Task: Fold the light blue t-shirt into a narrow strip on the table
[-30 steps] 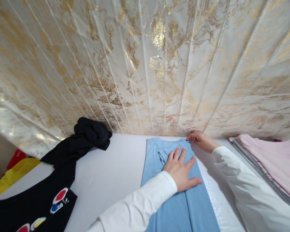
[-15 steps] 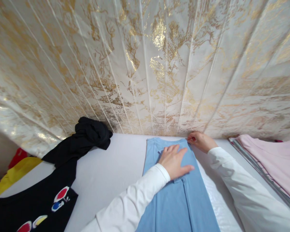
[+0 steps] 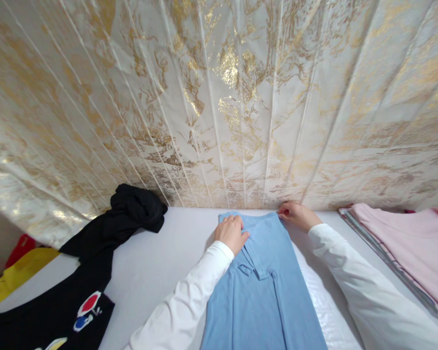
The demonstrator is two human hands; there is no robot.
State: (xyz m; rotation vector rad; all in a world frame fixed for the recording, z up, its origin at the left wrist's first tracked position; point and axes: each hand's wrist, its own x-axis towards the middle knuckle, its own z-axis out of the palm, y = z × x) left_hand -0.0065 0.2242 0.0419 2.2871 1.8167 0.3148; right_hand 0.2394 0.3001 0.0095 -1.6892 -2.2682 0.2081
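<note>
A light blue shirt (image 3: 255, 311) lies lengthwise on the white surface, its sides folded inward and a sleeve bunched over the middle. My right hand (image 3: 297, 215) pinches the shirt's far right corner between thumb and fingers. At the far left part, my left hand (image 3: 231, 235) has its fingers curled onto the cloth, gripping near the edge; the fingertips are partly hidden. Both forearms wear white sleeves, the left one crossing over the shirt's left side.
Folded clothes with a pink shirt (image 3: 405, 243) on top are stacked at right. On the left lie a black garment (image 3: 58, 301) with a colourful print, a bunched black cloth (image 3: 136, 209) and a yellow cloth (image 3: 25, 274). A gold-patterned curtain (image 3: 219, 121) hangs behind the white surface (image 3: 160, 272).
My left hand has moved left from the shirt's middle to its far left edge, and its spread fingers have closed on the cloth. My right hand stays at the far right corner.
</note>
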